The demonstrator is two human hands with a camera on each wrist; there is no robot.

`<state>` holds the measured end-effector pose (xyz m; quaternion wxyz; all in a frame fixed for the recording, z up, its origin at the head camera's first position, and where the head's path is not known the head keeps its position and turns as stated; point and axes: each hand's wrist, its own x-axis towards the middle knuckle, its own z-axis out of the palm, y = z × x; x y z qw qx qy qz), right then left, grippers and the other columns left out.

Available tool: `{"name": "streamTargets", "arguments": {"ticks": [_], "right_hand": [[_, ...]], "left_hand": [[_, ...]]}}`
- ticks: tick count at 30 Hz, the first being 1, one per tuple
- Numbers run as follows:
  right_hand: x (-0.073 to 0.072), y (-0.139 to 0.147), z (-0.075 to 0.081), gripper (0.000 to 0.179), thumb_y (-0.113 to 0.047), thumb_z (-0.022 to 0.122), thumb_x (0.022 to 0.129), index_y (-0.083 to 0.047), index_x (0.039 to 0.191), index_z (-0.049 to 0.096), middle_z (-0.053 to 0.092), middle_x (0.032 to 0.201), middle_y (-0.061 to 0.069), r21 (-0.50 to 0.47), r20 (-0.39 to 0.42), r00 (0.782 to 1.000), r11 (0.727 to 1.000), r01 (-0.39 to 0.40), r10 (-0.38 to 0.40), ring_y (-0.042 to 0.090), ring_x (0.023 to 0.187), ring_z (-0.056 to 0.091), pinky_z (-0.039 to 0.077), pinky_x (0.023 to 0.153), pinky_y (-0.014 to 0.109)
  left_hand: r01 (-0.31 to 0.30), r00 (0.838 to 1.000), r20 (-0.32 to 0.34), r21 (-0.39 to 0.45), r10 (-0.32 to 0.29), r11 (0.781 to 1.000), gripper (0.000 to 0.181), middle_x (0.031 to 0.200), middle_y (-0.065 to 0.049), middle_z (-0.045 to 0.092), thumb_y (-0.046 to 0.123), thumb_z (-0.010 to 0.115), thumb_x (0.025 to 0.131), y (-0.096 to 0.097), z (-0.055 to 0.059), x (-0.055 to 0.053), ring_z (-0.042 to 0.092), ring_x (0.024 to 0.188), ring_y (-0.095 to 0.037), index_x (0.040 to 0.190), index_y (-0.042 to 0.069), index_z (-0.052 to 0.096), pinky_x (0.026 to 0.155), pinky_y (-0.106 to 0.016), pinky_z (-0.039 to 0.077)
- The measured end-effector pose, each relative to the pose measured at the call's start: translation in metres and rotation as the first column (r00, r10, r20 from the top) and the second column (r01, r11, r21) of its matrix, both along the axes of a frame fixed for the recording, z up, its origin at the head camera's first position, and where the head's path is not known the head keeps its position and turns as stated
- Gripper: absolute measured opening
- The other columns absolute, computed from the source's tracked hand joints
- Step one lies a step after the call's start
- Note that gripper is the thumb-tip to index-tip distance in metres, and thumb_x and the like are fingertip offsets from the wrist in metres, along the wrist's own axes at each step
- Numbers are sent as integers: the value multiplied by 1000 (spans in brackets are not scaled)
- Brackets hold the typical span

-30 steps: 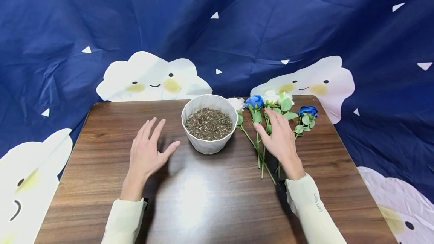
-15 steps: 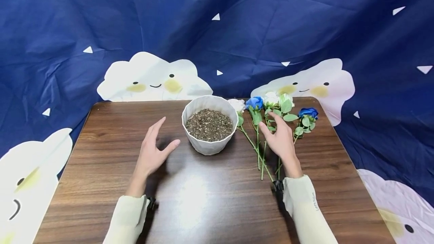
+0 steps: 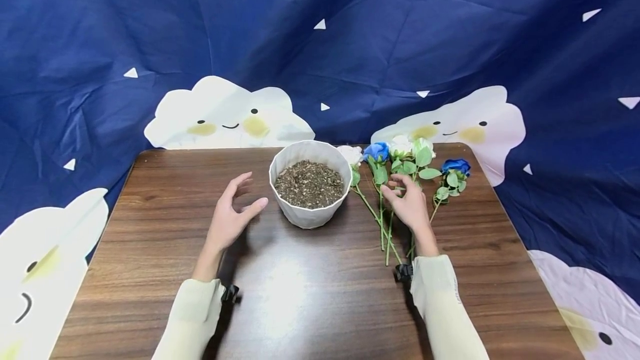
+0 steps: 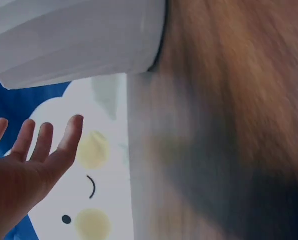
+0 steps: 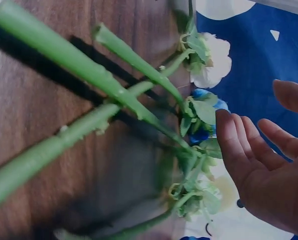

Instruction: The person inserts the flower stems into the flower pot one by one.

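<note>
A white faceted flowerpot (image 3: 310, 216) filled with dark soil (image 3: 309, 184) stands near the back middle of the table. Left of it is my left hand (image 3: 229, 224), fingers loosely bent and apart from the pot; its palm also shows in the left wrist view. To the pot's right lie several long-stemmed roses: a white rose (image 3: 351, 155), a blue rose (image 3: 376, 152), more white roses (image 3: 401, 148) and another blue rose (image 3: 455, 168). Above their stems hovers my right hand (image 3: 411, 206), fingers slightly bent, with nothing in its grasp. Green stems (image 5: 84, 60) cross beside it in the right wrist view.
The brown wooden table (image 3: 320, 304) carries the pot and the flowers. Behind it hangs a blue cloth (image 3: 320, 49) printed with white clouds and triangles. Light glares on the tabletop's middle. A small black device (image 3: 403, 272) sits at the right wrist.
My left hand has turned palm-inward and shifted a little to the right. The right hand has drawn slightly back toward me, its fingers bending more. Pot and roses have stayed put.
</note>
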<state>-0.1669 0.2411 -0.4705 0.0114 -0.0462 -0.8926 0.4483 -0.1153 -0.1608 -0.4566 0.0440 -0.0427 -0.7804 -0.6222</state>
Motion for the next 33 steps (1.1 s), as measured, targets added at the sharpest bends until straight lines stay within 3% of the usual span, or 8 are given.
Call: {"name": "streamTargets", "arguments": {"ticks": [2, 4, 6, 10, 15, 21, 33], "right_hand": [[-2, 0, -3, 54, -30, 68, 99, -2, 142, 52, 63, 131, 20, -8, 25, 1000, 1000, 1, -1, 36, 114, 65, 58, 87, 49], [-4, 1, -6, 56, -31, 69, 98, -2, 142, 53, 64, 130, 20, -10, 47, 999, 1000, 4, -4, 35, 114, 65, 58, 86, 48], [-5, 1, -8, 57, -32, 69, 98, -2, 142, 52, 64, 129, 20, -9, 72, 997, 1000, 7, -7, 36, 114, 64, 58, 86, 47], [-7, 3, -11, 57, -31, 68, 98, -1, 143, 51, 63, 131, 22, -32, 125, 992, 999, 14, -10, 38, 117, 62, 59, 86, 46], [-9, 6, -15, 58, -30, 66, 99, -1, 146, 48, 57, 137, 24, -76, 207, 978, 997, -5, 20, 38, 113, 64, 62, 82, 40], [-14, 7, -19, 57, -27, 67, 99, 0, 146, 48, 55, 137, 25, -100, 276, 960, 995, -25, 52, 36, 106, 66, 63, 79, 36], [-25, 6, -27, 58, -6, 72, 94, 3, 145, 47, 61, 124, 23, -194, 352, 935, 980, 43, 29, 16, 80, 67, 64, 65, 32]], "left_hand": [[7, 1000, -5, 23, -7, 1000, 63, 141, -16, 53, 12, 76, 91, 2, 1, -2, 51, 128, -37, 148, 11, 48, 102, -45, 50], [18, 999, -33, 58, -16, 998, 60, 138, -15, 55, 12, 76, 91, 2, -3, -5, 52, 125, -39, 145, 12, 51, 106, -53, 46], [36, 999, -34, 104, -33, 994, 57, 137, -16, 55, 9, 75, 92, 4, -3, -7, 52, 123, -39, 143, 8, 52, 105, -51, 49], [64, 997, 27, 231, -72, 971, 54, 138, -21, 50, 5, 72, 93, 9, -2, -9, 50, 125, -40, 143, 3, 50, 92, -42, 60], [56, 991, 97, 329, -92, 943, 52, 138, -23, 48, 3, 71, 94, 16, 0, -11, 54, 119, -33, 141, -2, 49, 91, -55, 57], [44, 990, 109, 374, -91, 926, 50, 133, -20, 52, 0, 70, 93, 21, 2, -15, 62, 108, -21, 138, -4, 49, 91, -59, 56], [44, 988, 112, 431, -102, 901, 51, 134, -21, 50, -4, 69, 92, 27, 7, -18, 62, 106, -19, 138, -7, 47, 92, -59, 55]]}}
